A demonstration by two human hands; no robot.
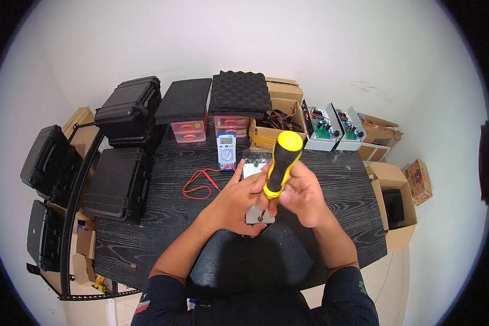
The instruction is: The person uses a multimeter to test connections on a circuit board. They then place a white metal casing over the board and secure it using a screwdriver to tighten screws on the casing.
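A screwdriver (281,165) with a black and yellow handle stands nearly upright, tilted a little to the right. My right hand (305,196) is closed around the lower part of its handle. The tip meets the near end of a small white-topped box (252,215), at a dark screw spot. My left hand (232,202) grips this box from the left, its thumb at the near end and some fingers by the screwdriver's shaft. Both hands hide much of the box. Left of its far end lies a blue and white multimeter (226,151) with a red test lead (193,180).
Black hard cases (119,179) stand at the left. Along the back are small drawer units (189,132) topped with black foam, a cardboard box of cables (280,119) and two opened units with green circuit boards (323,127). An open carton (399,217) stands right of the dark table (342,217).
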